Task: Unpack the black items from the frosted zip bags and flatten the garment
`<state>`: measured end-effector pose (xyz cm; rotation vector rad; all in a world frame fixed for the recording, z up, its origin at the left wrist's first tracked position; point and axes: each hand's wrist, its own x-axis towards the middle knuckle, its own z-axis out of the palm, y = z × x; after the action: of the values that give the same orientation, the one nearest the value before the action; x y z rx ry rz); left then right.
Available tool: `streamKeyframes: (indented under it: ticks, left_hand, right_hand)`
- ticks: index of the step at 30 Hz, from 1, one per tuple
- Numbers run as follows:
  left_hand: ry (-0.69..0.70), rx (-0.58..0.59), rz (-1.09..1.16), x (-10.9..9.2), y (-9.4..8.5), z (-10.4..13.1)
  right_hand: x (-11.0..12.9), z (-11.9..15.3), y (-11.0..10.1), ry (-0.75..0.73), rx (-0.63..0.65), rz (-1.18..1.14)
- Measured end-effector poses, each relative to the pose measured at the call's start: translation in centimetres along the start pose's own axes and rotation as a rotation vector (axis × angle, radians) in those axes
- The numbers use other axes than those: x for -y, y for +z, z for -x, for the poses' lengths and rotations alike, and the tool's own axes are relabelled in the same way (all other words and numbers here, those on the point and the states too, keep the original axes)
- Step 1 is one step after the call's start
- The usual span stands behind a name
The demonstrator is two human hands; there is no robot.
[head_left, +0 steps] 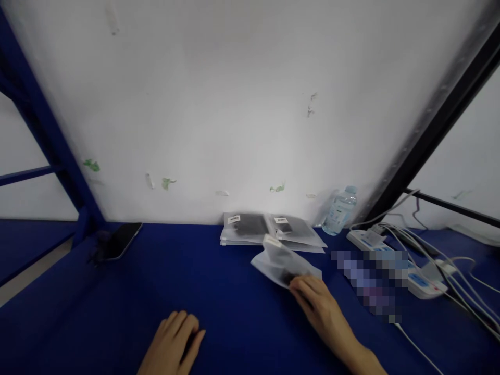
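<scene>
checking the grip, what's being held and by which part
The right hand holds a frosted bag by its near edge; the left hand appears to hold nothing.

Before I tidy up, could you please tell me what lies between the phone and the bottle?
In the head view, labelled bags lie there, nearer the bottle than the phone.

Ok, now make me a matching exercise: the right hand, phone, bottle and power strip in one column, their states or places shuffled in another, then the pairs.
1. Right hand
2. Phone
3. Bottle
4. Power strip

A. transparent, close to the wall
B. white, with plugs in it
C. gripping a translucent bag
D. dark-screened, toward the left

Pairs: 1-C, 2-D, 3-A, 4-B
</scene>
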<state>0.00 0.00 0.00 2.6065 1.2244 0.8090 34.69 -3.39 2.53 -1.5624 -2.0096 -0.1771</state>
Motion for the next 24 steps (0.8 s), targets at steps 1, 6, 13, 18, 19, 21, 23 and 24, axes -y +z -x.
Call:
streamKeyframes:
  ticks: [1, 6, 13, 18, 19, 21, 23, 24]
  left_hand:
    - [-0.002, -0.014, -0.004, -1.1, 0.2, -0.4]
    - [0.202, -0.113, 0.010, -6.7, 1.8, -2.6]
    - [0.299, 0.016, 0.131, -11.5, 3.6, -5.0]
    - [0.314, 0.073, 0.046, -14.0, 6.2, -6.8]
    - [0.314, 0.063, 0.031, -14.2, 6.5, -7.0]
    - [0.317, 0.043, 0.033, -14.4, 6.9, -7.2]
    - [0.317, 0.024, 0.050, -14.3, 6.9, -7.1]
    - [0.317, 0.014, 0.055, -14.2, 6.8, -7.0]
  right_hand:
    - [1.1, 0.2, 0.0, -0.031, 0.041, -0.033]
    - [4.3, 1.2, -0.6, -0.086, 0.136, -0.172]
    - [3.4, 4.0, -0.3, 0.598, -0.118, -0.288]
    - [4.5, 4.6, -0.1, 0.671, -0.047, -0.464]
    - [4.8, 4.7, -0.1, 0.680, -0.038, -0.494]
    - [5.1, 5.0, 0.1, 0.695, -0.017, -0.552]
    - [5.2, 5.4, 0.6, 0.703, -0.013, -0.592]
    - [5.3, 5.6, 0.8, 0.708, -0.016, -0.606]
